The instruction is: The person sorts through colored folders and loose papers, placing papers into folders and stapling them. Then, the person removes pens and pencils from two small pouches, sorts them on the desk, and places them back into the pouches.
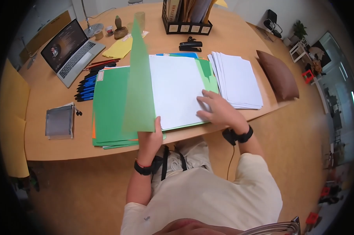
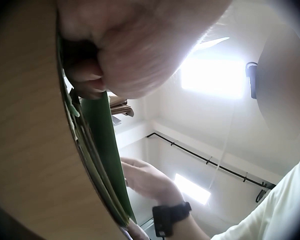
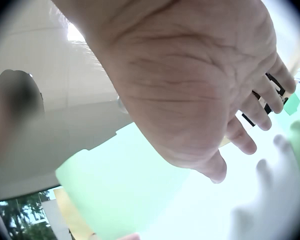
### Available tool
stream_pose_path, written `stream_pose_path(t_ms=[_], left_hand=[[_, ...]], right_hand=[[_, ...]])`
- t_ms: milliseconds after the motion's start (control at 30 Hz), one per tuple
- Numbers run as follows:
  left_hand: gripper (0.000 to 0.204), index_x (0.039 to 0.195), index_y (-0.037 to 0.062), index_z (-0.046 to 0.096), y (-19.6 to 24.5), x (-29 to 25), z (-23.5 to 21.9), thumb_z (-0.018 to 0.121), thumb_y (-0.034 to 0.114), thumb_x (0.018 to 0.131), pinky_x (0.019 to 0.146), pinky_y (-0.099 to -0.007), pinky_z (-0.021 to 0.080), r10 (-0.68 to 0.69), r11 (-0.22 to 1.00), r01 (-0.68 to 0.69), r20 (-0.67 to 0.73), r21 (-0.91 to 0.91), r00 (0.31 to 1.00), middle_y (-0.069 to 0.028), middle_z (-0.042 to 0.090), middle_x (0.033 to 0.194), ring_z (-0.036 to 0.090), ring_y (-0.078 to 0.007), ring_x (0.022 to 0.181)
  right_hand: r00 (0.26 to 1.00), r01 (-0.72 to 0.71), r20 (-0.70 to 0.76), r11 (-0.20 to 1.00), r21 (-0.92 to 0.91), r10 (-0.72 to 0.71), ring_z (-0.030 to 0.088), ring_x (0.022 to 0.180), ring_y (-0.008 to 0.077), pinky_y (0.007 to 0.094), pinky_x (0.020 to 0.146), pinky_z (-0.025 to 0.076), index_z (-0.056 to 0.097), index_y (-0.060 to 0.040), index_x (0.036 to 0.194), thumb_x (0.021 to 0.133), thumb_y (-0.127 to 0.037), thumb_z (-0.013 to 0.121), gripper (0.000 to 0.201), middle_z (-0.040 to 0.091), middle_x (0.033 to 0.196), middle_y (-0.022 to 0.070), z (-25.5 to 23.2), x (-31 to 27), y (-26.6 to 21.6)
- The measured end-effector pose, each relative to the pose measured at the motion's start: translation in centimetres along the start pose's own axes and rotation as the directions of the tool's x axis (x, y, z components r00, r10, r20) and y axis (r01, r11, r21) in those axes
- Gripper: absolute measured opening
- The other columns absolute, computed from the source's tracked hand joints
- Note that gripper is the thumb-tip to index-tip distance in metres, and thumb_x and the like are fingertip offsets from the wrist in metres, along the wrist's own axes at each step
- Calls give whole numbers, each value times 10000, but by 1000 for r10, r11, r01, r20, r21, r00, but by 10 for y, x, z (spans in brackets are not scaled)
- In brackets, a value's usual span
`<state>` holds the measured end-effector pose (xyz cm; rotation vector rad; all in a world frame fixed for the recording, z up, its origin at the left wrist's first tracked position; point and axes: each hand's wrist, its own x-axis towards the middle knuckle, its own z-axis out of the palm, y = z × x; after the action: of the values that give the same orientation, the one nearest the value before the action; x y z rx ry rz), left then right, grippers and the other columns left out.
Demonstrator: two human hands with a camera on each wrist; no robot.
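A light green folder (image 1: pixel 140 90) lies open at the table's front edge, its left cover standing up. Inside it is a white sheet of paper (image 1: pixel 177 86). My left hand (image 1: pixel 150 141) grips the folder's near edge by the fold, thumb on top and fingers curled beneath; in the left wrist view that hand (image 2: pixel 135 50) partly hides the edge. Over the right side of the sheet is my right hand (image 1: pixel 220 109), fingers spread and palm down. In the right wrist view its fingers (image 3: pixel 242 137) are extended above the white paper.
Green folders (image 1: pixel 110 105) are stacked at left, beside blue pens (image 1: pixel 87 86), a laptop (image 1: pixel 73 51) and a grey pouch (image 1: pixel 59 121). To the right are a paper stack (image 1: pixel 237 80) and a brown cushion (image 1: pixel 276 76). A black stapler (image 1: pixel 190 45) and file holder (image 1: pixel 188 28) stand behind.
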<state>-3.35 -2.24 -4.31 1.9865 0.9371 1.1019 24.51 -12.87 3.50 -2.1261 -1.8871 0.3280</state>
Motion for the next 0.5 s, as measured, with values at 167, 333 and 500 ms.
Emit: stream_pose_path(t_ms=[167, 333, 500], left_hand=[[326, 1290, -18, 705, 12, 5, -6, 732, 100, 987, 653, -397, 490, -127, 987, 136, 100, -89, 987, -157, 637, 838, 599, -286, 704], [517, 1404, 32, 682, 18, 6, -10, 822, 84, 909, 616, -305, 424, 15, 994, 4, 172, -112, 985, -55, 570, 887, 484, -149, 688], [406, 1278, 14, 731, 17, 3, -8, 829, 173, 918, 615, -337, 464, -21, 994, 41, 179, -105, 984, -103, 603, 913, 529, -211, 654]], right_hand=[[983, -42, -175, 997, 65, 53, 397, 1520, 480, 533, 1247, 344, 630, -69, 1473, 923, -313, 795, 624, 478, 1619, 255, 39, -24, -2], [954, 57, -301, 987, 148, -10, 446, 1455, 499, 552, 1257, 307, 653, -72, 1430, 899, -163, 769, 551, 509, 1570, 268, 48, -23, -3], [874, 20, -477, 975, 222, 91, 501, 1404, 470, 535, 1242, 334, 613, -37, 1447, 883, 3, 651, 567, 604, 1459, 250, 73, -31, 9]])
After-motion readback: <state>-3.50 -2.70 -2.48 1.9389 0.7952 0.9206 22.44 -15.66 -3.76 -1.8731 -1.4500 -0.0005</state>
